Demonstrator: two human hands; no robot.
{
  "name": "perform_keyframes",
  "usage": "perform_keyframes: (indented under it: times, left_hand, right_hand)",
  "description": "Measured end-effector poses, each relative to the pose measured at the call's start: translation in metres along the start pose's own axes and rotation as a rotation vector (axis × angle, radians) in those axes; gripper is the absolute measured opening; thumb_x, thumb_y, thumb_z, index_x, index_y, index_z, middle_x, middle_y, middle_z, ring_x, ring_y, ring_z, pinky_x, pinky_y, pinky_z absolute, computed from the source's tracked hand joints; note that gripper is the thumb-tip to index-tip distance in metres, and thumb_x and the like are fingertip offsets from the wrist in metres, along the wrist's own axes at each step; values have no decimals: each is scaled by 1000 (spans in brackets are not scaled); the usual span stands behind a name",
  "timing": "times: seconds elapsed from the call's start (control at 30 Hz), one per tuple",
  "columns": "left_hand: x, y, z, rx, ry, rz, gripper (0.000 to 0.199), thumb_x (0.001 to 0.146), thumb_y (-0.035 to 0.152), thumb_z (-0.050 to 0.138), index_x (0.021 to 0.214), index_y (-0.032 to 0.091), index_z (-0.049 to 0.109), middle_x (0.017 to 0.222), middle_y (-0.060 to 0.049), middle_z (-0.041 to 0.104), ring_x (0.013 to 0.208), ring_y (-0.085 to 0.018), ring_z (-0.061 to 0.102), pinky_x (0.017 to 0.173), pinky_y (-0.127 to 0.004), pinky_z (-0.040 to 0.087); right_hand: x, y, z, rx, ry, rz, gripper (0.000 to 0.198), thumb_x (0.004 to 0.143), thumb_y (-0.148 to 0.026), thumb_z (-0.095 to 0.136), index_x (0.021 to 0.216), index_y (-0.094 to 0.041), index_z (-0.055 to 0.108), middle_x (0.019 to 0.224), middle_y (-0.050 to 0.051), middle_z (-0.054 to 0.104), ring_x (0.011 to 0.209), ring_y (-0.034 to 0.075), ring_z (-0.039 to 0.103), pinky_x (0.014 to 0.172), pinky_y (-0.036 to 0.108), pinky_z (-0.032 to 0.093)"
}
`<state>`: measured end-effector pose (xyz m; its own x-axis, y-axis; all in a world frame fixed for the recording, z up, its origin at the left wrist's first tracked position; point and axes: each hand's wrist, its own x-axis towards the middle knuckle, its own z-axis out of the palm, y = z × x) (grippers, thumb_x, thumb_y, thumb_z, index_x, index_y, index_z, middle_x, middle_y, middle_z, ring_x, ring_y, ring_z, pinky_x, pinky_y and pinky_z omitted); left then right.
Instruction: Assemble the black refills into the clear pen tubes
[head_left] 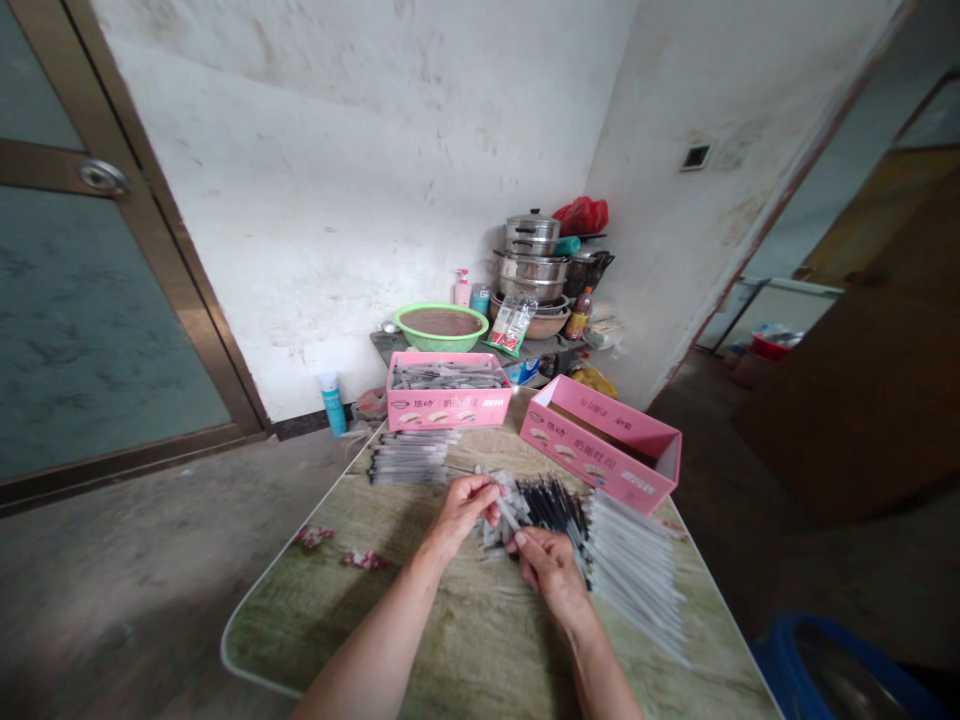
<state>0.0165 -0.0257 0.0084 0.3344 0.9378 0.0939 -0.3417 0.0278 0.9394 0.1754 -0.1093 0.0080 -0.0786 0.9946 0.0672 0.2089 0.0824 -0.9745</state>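
Between my two hands is a slim, pale translucent pen (508, 514), slanting over the table. My left hand (463, 512) pinches its upper end; the fingers of my right hand (551, 568) close on the lower end. Beneath the hands lies a heap of small whitish pieces (491, 541), partly hidden. Just right of it are black slender pen parts (556, 503) in a pile. Long clear tubes like pen barrels (637, 570) lie side by side farther right. To the left, pens with dark ends (412, 458) are stacked in a row.
A pink box (448, 412) full of pens stands at the table's (360, 620) far edge. Another pink box (592, 450) sits to its right. Behind are a green basin (441, 330), stacked steel pots (534, 265) and a bottle (578, 315). A blue-rimmed object (832, 660) stands at lower right.
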Motion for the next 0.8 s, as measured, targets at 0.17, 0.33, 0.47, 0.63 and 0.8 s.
perform_keyframes:
  times: [0.17,0.33,0.47,0.63,0.8]
  left_hand:
    - [3,-8,-3,-20,121,-81,50,65,56,78,77,8,68,51,-1,59,40,-9,49,43,-22,41]
    - [2,-3,-3,-26,83,-23,46,70,54,76,80,9,69,55,-2,61,45,-10,53,48,-22,44]
    - [0,2,0,-18,32,-3,44,72,53,75,81,10,69,56,-1,61,46,-10,53,49,-22,44]
    - [1,-3,0,-32,79,-51,47,68,54,77,79,9,68,52,0,59,43,-10,51,45,-22,43]
    - [4,-10,-4,-46,140,-111,49,63,56,79,75,10,67,49,0,58,40,-10,49,40,-22,40]
  right_hand:
    - [-2,-5,11,-540,280,-246,47,94,-54,45,74,-18,68,63,8,60,55,17,51,56,27,30]
    - [0,-6,10,-259,175,-131,50,92,-59,45,73,-18,68,55,4,58,51,17,50,54,27,32]
    - [3,-2,3,56,-20,31,55,90,-66,42,78,-18,67,39,-5,43,36,12,31,45,26,25]
    - [0,-3,5,-226,113,-111,52,93,-59,45,65,-18,61,47,-2,45,44,13,37,49,26,23]
    - [-3,-6,13,-634,303,-282,48,95,-52,42,76,-17,69,63,9,59,56,17,51,57,28,31]
